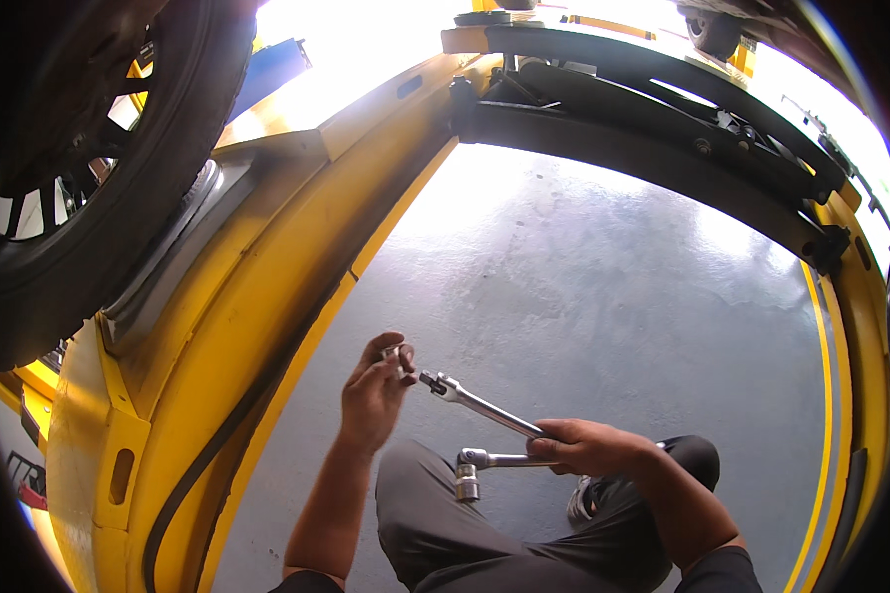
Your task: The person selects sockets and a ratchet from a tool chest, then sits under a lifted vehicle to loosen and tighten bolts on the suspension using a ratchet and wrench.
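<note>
In my left hand [371, 395] a small shiny metal socket [396, 358] is pinched between thumb and fingers, partly hidden by them. My right hand [593, 447] is closed around two chrome tools. One is a breaker bar [492, 412], whose square-drive head points up and left and stands slightly apart from the socket. The other is a socket wrench [509, 461] lying lower, its head carrying a larger socket [467, 484] that points down above my knees. Their handle ends are hidden by my right hand.
I am crouching on a grey floor [564, 287] inside a yellow vehicle lift. Its runway [257, 267] rises along my left, with a car wheel [198, 128] on it. A black crossbeam [623, 143] spans the far side. Another yellow rail [855, 326] runs on my right.
</note>
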`<state>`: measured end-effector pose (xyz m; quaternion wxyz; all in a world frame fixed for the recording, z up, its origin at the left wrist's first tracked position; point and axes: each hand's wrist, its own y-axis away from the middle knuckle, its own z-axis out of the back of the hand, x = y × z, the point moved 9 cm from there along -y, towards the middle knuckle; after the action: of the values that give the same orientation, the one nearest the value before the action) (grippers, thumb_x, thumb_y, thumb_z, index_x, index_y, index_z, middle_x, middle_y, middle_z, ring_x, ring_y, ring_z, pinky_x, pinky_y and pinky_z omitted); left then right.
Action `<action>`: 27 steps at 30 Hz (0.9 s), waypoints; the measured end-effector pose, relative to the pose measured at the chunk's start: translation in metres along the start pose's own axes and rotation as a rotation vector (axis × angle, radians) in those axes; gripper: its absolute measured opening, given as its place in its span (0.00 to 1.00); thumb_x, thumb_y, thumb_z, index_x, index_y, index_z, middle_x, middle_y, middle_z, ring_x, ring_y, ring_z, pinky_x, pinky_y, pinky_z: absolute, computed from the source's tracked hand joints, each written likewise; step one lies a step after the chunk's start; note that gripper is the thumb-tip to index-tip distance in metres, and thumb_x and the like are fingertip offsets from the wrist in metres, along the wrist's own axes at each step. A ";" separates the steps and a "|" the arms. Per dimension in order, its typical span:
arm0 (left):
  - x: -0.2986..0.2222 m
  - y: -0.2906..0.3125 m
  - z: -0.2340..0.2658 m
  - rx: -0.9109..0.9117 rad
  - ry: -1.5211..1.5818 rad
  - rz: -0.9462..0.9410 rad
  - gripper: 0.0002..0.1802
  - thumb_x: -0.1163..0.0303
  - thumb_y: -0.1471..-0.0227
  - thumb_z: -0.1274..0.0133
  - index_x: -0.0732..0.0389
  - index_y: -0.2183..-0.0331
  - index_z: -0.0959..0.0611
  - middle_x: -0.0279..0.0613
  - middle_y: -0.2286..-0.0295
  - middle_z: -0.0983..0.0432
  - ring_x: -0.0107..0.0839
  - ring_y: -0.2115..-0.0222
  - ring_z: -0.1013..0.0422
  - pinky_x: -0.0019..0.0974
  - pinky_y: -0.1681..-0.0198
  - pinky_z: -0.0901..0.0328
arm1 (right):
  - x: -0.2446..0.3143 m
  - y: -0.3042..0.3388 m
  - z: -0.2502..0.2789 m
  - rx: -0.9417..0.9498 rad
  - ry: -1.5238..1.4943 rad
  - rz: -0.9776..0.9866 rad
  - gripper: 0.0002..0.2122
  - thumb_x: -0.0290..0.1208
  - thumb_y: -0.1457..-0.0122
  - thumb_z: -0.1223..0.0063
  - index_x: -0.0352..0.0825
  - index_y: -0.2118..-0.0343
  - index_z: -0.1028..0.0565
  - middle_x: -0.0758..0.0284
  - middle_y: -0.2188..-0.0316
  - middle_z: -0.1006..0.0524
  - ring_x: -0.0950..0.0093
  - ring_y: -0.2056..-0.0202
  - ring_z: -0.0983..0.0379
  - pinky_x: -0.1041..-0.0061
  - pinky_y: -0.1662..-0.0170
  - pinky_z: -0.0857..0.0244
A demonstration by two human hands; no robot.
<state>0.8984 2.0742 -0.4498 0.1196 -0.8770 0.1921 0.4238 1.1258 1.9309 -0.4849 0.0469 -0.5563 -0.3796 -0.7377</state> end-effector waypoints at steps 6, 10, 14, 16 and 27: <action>0.030 0.008 0.006 -0.225 0.004 -0.102 0.17 0.67 0.30 0.50 0.56 0.43 0.30 0.38 0.57 0.24 0.37 0.46 0.28 0.43 0.41 0.33 | -0.030 -0.019 -0.024 -0.026 -0.156 -0.020 0.19 0.51 0.25 0.58 0.37 0.59 0.29 0.74 0.75 0.35 0.80 0.71 0.39 0.73 0.67 0.41; 0.040 0.013 0.013 -0.225 -0.019 -0.141 0.20 0.68 0.32 0.48 0.53 0.43 0.32 0.39 0.57 0.24 0.39 0.48 0.25 0.46 0.42 0.31 | -0.028 -0.023 -0.029 -0.032 -0.095 -0.033 0.15 0.46 0.25 0.56 0.38 0.58 0.28 0.76 0.74 0.36 0.82 0.72 0.41 0.76 0.69 0.43; 0.040 0.023 0.018 -0.274 0.011 -0.130 0.19 0.69 0.33 0.46 0.55 0.44 0.31 0.41 0.58 0.24 0.41 0.49 0.24 0.46 0.42 0.30 | -0.025 -0.027 -0.029 -0.010 -0.002 -0.066 0.18 0.49 0.25 0.58 0.37 0.57 0.28 0.74 0.74 0.34 0.79 0.71 0.39 0.73 0.67 0.41; 0.039 0.029 0.020 -0.228 0.082 -0.094 0.18 0.70 0.33 0.45 0.56 0.45 0.29 0.42 0.58 0.24 0.42 0.49 0.25 0.46 0.42 0.30 | -0.028 -0.029 -0.030 0.031 0.042 -0.067 0.23 0.54 0.25 0.61 0.35 0.56 0.28 0.69 0.73 0.32 0.75 0.69 0.36 0.67 0.64 0.39; 0.054 0.089 0.062 -0.336 -0.321 0.043 0.15 0.67 0.37 0.40 0.60 0.52 0.24 0.46 0.63 0.19 0.33 0.63 0.21 0.34 0.58 0.24 | -0.032 -0.028 -0.040 0.151 0.265 -0.081 0.24 0.53 0.25 0.64 0.34 0.52 0.28 0.58 0.72 0.25 0.63 0.67 0.26 0.57 0.61 0.36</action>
<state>0.8470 2.0049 -0.5340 -0.0080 -0.8016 0.1157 0.5864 1.0928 1.9150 -0.5300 0.1082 -0.4333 -0.4466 -0.7753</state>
